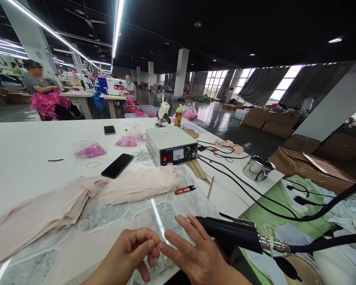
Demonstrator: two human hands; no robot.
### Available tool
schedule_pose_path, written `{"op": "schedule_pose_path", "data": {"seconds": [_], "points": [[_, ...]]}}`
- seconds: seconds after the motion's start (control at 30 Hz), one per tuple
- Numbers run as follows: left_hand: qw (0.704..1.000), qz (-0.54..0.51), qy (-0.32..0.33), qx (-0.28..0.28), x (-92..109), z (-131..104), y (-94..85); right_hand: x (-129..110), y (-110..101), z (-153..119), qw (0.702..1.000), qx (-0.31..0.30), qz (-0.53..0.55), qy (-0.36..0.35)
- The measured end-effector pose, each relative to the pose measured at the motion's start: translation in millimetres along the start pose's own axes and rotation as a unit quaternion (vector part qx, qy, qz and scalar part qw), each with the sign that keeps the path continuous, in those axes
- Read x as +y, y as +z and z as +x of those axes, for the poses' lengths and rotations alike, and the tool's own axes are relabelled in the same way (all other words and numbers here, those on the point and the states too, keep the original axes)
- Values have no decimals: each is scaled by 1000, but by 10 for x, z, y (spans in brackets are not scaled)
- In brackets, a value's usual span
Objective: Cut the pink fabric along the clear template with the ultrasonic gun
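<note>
The left hand's (pixel 136 250) thumb and forefinger are pressed together; whether anything thin sits between them, I cannot tell. The right hand (pixel 197 253) has its fingers spread, palm down, fingertips angled toward 11 o'clock, the nearest one beside the left's, which points toward 1. A flat pale pink cloth (pixel 86 247) lies at 9 o'clock, folded pink fabric (pixel 139 184) at 11, orange snips (pixel 182 190) between 12 and 1. The black handheld tool (pixel 230 232) sits near 3; a rightward sweep could knock it, and dragging a wrist could crease the flat cloth
</note>
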State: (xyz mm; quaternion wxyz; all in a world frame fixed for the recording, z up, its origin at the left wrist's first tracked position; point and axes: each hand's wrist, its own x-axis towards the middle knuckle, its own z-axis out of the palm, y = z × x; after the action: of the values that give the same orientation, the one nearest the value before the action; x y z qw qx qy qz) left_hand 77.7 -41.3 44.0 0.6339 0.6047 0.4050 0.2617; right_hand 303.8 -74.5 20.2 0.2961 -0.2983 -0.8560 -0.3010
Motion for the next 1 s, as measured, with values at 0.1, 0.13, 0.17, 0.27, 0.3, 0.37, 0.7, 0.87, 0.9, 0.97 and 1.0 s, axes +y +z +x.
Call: {"op": "schedule_pose_path", "data": {"seconds": [0.1,0.13,0.17,0.27,0.3,0.37,0.7,0.87,0.9,0.97,1.0], "points": [[1000,-7,-6,-5,-6,2,10,1,-8,-18,1000,0,-3,2],[1000,0,-3,-4,-19,5,13,0,-15,-20,1000,-2,-3,2],[1000,10,2,-1,-34,9,17,-2,-24,-20,1000,-3,-4,2],[998,60,35,13,-85,19,34,-7,-52,-7,1000,-1,-3,2],[995,80,51,19,-102,21,39,-9,-59,1,1000,1,2,3],[988,123,92,35,-134,24,46,-15,-66,21,1000,8,16,4],[910,266,295,121,-229,47,84,-78,-41,78,999,37,18,4],[905,292,287,116,-244,-4,43,-56,-38,28,999,33,7,-2],[907,294,279,114,-244,-20,30,-52,-34,12,1000,29,8,1],[913,294,261,111,-233,-47,9,-46,-23,-17,1000,22,10,3],[916,292,253,109,-221,-57,2,-46,-17,-28,1000,20,10,0]]}}
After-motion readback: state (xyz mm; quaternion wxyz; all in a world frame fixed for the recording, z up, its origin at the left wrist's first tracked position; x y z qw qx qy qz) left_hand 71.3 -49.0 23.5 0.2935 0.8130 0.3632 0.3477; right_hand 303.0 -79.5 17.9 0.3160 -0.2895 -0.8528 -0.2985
